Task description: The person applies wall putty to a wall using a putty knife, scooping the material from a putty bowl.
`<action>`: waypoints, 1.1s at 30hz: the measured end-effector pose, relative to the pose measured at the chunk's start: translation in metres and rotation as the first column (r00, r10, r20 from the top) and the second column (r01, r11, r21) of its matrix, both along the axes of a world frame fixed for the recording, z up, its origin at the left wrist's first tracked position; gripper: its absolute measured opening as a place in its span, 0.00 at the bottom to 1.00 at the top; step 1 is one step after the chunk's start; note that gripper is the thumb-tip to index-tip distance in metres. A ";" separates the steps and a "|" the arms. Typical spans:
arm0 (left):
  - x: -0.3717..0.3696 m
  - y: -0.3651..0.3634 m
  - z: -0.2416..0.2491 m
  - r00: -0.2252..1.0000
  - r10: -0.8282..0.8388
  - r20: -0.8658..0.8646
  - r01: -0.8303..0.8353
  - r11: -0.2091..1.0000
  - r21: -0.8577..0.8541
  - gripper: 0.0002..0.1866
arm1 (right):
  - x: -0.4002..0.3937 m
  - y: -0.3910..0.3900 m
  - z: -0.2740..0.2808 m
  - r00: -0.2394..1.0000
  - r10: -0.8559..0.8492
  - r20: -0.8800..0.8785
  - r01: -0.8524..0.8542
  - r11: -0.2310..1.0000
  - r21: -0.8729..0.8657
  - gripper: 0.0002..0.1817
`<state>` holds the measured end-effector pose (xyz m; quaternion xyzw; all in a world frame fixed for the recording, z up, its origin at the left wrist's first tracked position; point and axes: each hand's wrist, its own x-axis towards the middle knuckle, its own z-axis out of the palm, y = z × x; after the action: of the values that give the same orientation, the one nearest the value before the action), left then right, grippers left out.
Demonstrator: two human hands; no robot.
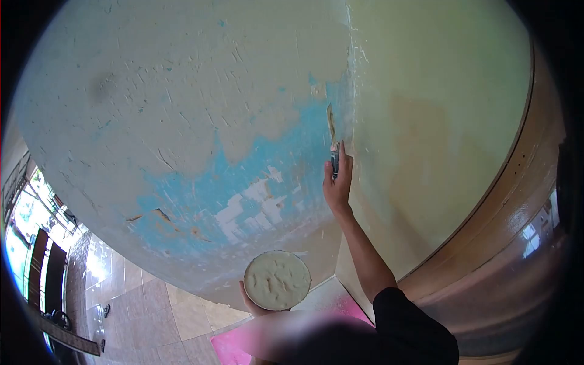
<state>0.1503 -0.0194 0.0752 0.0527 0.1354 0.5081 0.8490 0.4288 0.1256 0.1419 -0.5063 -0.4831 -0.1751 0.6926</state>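
My right hand is wrapped round the dark handle of a putty knife, its blade pointing up and smeared with filler. The blade is close over the blue part of the wall, just left of the inside corner. Below, my left hand supports a round tub of putty from its left side and underneath. Pale, lumpy putty fills the tub nearly to the rim. Most of the left hand's fingers are hidden behind the tub.
A greenish-yellow wall meets the patched wall at the corner, with a brown wooden edge on its right. Grey filler covers the upper left wall. A pink sheet lies below on the tiled floor. Bright openings show far left.
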 end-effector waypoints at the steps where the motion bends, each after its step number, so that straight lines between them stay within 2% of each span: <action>1: -0.002 -0.001 -0.001 1.000 -0.007 0.029 0.007 1.000 0.001 0.38 | -0.005 0.003 0.001 1.000 -0.003 0.006 0.003 1.000 -0.021 0.30; 3: -0.005 -0.001 -0.006 1.000 0.006 0.025 -0.006 1.000 0.008 0.38 | -0.011 0.006 0.001 0.999 0.031 0.007 -0.030 0.998 -0.055 0.31; 5: -0.009 -0.001 -0.008 1.000 0.018 0.021 -0.018 1.000 0.016 0.38 | -0.016 0.012 0.000 0.993 -0.014 0.116 0.035 0.984 -0.176 0.33; 7: -0.012 -0.001 -0.009 0.996 0.077 -0.042 -0.077 0.997 0.005 0.38 | -0.023 0.011 -0.003 0.993 0.006 0.115 0.014 0.985 -0.172 0.33; 9: -0.013 0.000 -0.008 0.997 0.082 -0.017 -0.082 0.997 -0.008 0.38 | -0.025 0.005 -0.008 0.996 0.048 0.071 -0.027 0.965 -0.262 0.33; 13: -0.014 -0.003 -0.009 0.999 0.049 -0.023 -0.050 0.998 -0.025 0.39 | -0.025 -0.006 -0.044 0.995 0.037 0.090 -0.008 0.954 -0.298 0.33; 16: -0.012 -0.004 -0.009 1.000 0.017 -0.003 -0.017 0.999 -0.027 0.39 | -0.014 -0.016 -0.053 0.992 0.052 0.113 -0.022 0.969 -0.247 0.33; 18: -0.010 -0.006 -0.008 1.000 0.013 -0.008 -0.013 0.999 -0.033 0.39 | -0.005 -0.018 -0.039 0.992 0.020 0.126 -0.005 0.994 -0.114 0.33; 21: -0.007 -0.009 -0.009 1.000 0.008 -0.029 -0.009 0.999 -0.031 0.40 | 0.010 -0.012 0.000 0.988 -0.051 0.146 0.060 0.996 -0.062 0.31; 23: -0.008 -0.010 -0.009 0.999 0.003 -0.043 -0.004 1.000 -0.018 0.40 | 0.020 -0.002 0.019 0.982 -0.066 0.175 0.076 0.996 -0.055 0.31; 25: -0.009 -0.010 -0.008 1.000 -0.009 0.021 0.010 1.000 -0.017 0.40 | 0.022 0.003 0.031 0.975 -0.077 0.207 0.088 0.995 -0.044 0.31; 27: -0.010 -0.010 -0.009 1.000 0.005 0.007 -0.005 1.000 0.000 0.40 | 0.019 0.007 0.038 0.983 -0.066 0.171 0.090 0.987 -0.132 0.31; 31: -0.014 -0.011 -0.009 0.999 0.034 -0.002 -0.034 0.999 -0.017 0.39 | 0.012 0.014 0.003 0.979 -0.040 0.199 0.060 0.993 -0.098 0.32; 33: -0.015 -0.012 -0.008 0.999 0.041 0.005 -0.041 0.999 -0.028 0.39 | 0.011 0.006 -0.024 0.985 0.026 0.169 0.001 0.988 -0.155 0.32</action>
<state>0.1353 -0.0314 0.0673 0.0366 0.1415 0.5235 0.8394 0.4403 0.1319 0.1174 -0.5384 -0.5559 -0.1756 0.6086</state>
